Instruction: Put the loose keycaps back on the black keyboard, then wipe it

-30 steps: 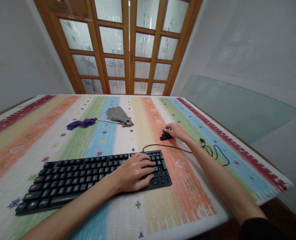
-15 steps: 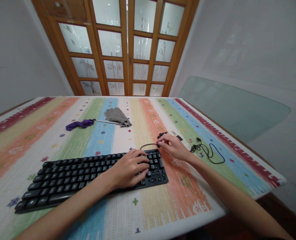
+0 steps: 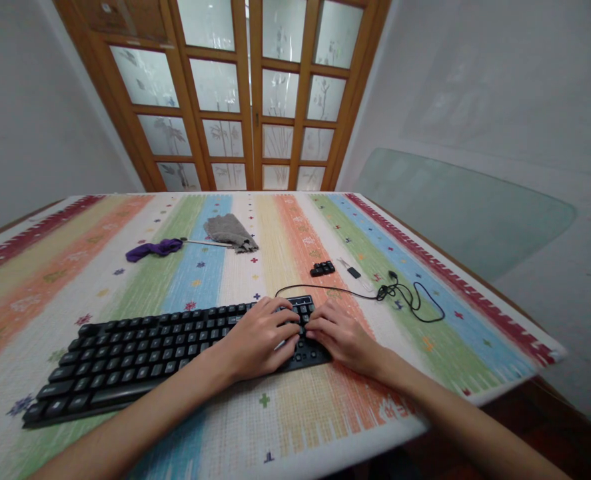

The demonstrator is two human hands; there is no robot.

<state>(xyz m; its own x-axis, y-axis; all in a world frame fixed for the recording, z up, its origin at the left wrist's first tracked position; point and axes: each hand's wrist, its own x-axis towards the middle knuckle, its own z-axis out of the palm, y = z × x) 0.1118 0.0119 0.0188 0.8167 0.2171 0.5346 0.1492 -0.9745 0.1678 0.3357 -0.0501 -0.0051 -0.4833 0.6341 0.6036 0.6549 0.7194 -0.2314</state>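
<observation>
A black keyboard (image 3: 140, 353) lies at a slant on the striped tablecloth. My left hand (image 3: 265, 333) rests over its right part, fingers spread on the keys and holding nothing. Beside it, my right hand (image 3: 338, 330) is closed at the number pad, its bent fingertips together on the keys. Whatever sits between those fingertips is hidden. Some spots on the number pad show bare switches without caps. Just beyond the keyboard sits a small cluster of black keycaps (image 3: 322, 268).
A small black-handled tool with thin wires (image 3: 354, 272) lies right of the keycaps. The keyboard's cable (image 3: 390, 291) runs rightward into a loose tangle. Farther back are a grey cloth (image 3: 230, 231) and a purple cloth-wrapped item (image 3: 155, 249) with a thin stick.
My right hand has come back from the keycap cluster to the number pad, uncovering the cluster and the cable. My left hand stays on the keyboard. The view has shifted slightly.
</observation>
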